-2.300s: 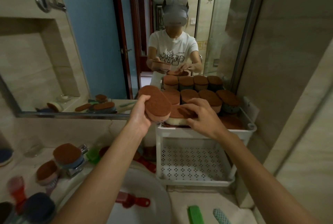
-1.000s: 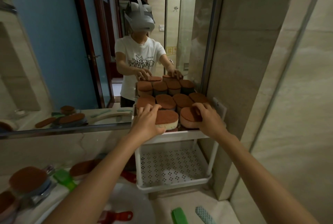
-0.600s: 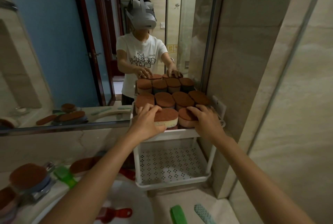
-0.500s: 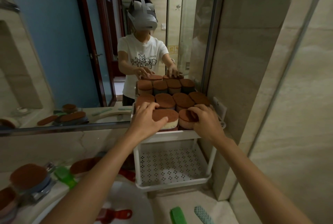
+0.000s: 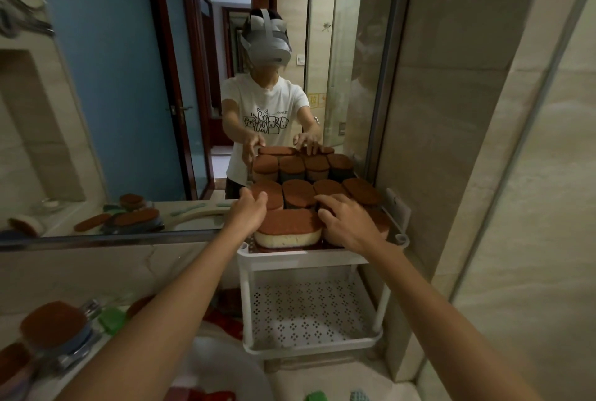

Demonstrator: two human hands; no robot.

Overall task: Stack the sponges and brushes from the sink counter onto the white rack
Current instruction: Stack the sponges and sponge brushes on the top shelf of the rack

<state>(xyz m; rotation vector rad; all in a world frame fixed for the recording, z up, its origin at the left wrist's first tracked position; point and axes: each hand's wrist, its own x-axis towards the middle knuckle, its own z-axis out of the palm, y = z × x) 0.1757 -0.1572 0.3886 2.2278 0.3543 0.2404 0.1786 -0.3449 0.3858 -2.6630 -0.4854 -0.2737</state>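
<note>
The white rack (image 5: 303, 254) has two tiers and stands against the mirror at the counter's right end. Its top tier is packed with several brown-topped sponges. The front sponge (image 5: 288, 230) has a cream body and lies flat along the front rim. My left hand (image 5: 248, 214) rests at that sponge's left end with its fingers apart, gripping nothing. My right hand (image 5: 350, 223) lies spread over the front-right sponge (image 5: 382, 223), fingertips touching the cream sponge's right end. The perforated lower shelf (image 5: 309, 310) holds nothing.
On the counter at left sit a brown-topped blue sponge (image 5: 54, 324), a green brush (image 5: 111, 320) and another sponge (image 5: 13, 365). A red brush (image 5: 222, 395) lies by the sink basin (image 5: 222, 365). Green (image 5: 317, 396) and teal (image 5: 359, 396) pieces lie at the bottom edge. A tiled wall stands right of the rack.
The cream sponge went from my left hand onto the rack's front row. My left hand slid off its top to its left end; my right hand loosened and spread over the front-right sponge.
</note>
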